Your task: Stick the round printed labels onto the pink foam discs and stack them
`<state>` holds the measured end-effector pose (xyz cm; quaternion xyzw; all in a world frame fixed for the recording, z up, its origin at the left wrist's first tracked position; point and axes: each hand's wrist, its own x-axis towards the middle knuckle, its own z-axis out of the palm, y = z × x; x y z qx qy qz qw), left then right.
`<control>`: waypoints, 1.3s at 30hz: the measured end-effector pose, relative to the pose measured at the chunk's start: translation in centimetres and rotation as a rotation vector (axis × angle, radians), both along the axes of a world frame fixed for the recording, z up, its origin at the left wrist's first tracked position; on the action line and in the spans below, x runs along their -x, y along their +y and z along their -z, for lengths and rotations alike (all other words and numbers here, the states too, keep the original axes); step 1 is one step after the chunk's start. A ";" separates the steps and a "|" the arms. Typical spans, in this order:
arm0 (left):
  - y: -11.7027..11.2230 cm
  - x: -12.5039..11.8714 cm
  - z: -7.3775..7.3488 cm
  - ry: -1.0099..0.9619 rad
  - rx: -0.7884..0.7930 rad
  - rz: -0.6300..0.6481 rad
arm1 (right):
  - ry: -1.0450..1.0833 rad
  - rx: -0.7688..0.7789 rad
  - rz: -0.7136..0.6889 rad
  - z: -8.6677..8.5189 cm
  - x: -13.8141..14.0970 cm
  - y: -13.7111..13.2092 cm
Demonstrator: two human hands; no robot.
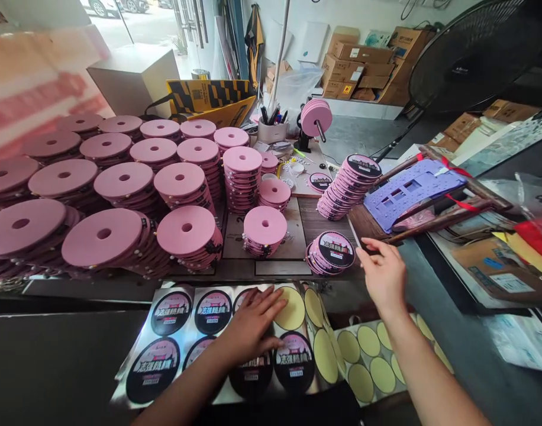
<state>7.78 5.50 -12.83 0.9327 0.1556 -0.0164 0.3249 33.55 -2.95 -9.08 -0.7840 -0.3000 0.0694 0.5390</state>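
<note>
My left hand (248, 328) lies flat, fingers apart, on a sheet of round stickers (193, 349) with black and pink printed faces. By its fingertips is a bare yellow circle (291, 309) on the sheet. My right hand (383, 272) is closed in a pinch just right of a short stack of pink discs (326, 263), whose top disc bears a round printed sticker (336, 248). A thin pale edge shows at its fingertips; I cannot make out whether it is held. Behind stands a taller, leaning stack of pink discs (346, 189) with a sticker on top.
Rows of pink disc stacks (124, 177) fill the table's left side. A pen holder (271, 127) and a spindle carrying pink discs (316, 118) stand at the back. On the right are a purple plastic piece (413, 189), a black fan (470, 65) and a backing sheet with yellow circles (371, 358).
</note>
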 end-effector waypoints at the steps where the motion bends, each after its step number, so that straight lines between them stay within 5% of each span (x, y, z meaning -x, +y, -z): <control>1: -0.4 -0.4 0.1 -0.008 0.011 0.047 | -0.099 0.032 -0.007 0.4 1.4 -1.1; 5: -1.7 -1.9 1.3 -0.047 0.020 0.151 | -0.150 0.296 -0.322 4.0 8.3 -6.0; 11: -2.4 -2.4 2.4 -0.018 -0.066 0.067 | -0.171 0.304 -0.310 8.8 13.2 -8.8; 26: -4.2 -1.1 2.6 -0.143 0.037 -0.084 | -0.250 0.149 -0.246 8.6 13.3 -8.3; 34: -4.3 -1.1 2.5 -0.117 0.017 -0.064 | -0.283 0.124 -0.267 8.0 13.3 -8.0; 39: -3.6 -0.9 1.6 -0.131 0.133 -0.062 | -0.357 0.179 -0.327 7.2 13.7 -9.3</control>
